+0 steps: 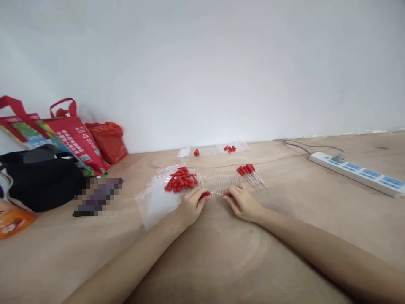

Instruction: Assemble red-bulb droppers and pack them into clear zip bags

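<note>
My left hand (191, 207) pinches a red rubber dropper bulb (205, 194). A thin clear dropper tube (217, 194) runs from that bulb to my right hand (242, 202), whose fingers are closed on its other end. How deep the tube sits in the bulb is too small to tell. Just beyond my hands lies a row of loose clear tubes (218, 181). To their left, a pile of red bulbs (180, 180) rests on clear zip bags (158, 202). Several droppers with red bulbs fitted (252, 174) lie together at the right of the row.
Near the wall are more red bulbs (230, 148), tubes (207, 151) and zip bags. A white power strip (357, 173) with a grey cable stands right. Red shopping bags (74, 139), a black cloth item (44, 181) and an orange package (14, 221) occupy the left.
</note>
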`<state>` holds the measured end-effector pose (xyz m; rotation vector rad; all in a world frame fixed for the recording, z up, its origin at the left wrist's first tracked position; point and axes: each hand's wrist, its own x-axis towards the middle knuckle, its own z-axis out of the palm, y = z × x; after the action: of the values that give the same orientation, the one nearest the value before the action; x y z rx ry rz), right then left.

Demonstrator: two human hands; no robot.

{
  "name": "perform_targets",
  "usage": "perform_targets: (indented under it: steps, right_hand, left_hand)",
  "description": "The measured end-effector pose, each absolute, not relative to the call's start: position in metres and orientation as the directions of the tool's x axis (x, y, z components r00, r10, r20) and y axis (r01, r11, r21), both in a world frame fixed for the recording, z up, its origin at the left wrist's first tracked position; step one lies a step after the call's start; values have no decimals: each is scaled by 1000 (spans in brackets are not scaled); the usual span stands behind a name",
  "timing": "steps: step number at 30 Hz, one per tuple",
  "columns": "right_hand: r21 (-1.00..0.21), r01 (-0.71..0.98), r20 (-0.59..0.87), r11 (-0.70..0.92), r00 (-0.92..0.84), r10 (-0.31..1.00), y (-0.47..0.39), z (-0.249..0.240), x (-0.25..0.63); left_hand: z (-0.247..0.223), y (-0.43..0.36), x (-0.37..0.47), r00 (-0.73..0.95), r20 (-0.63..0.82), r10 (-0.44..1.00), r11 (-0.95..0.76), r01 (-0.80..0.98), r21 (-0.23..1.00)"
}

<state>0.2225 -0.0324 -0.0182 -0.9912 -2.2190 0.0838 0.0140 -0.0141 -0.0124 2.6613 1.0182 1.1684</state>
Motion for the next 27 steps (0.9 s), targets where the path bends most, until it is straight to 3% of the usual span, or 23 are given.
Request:
perform_targets:
  steps: [20,27]
  right_hand:
    - [-291,608,523,739,-545,655,-27,-20,226]
    - [-212,648,475,731,-586,657,-27,-12,230]
  left_hand:
    - [-8,-16,14,499,668,552,-809,515,284]
    - [-7,-19,14,590,585,557,-814,529,241]
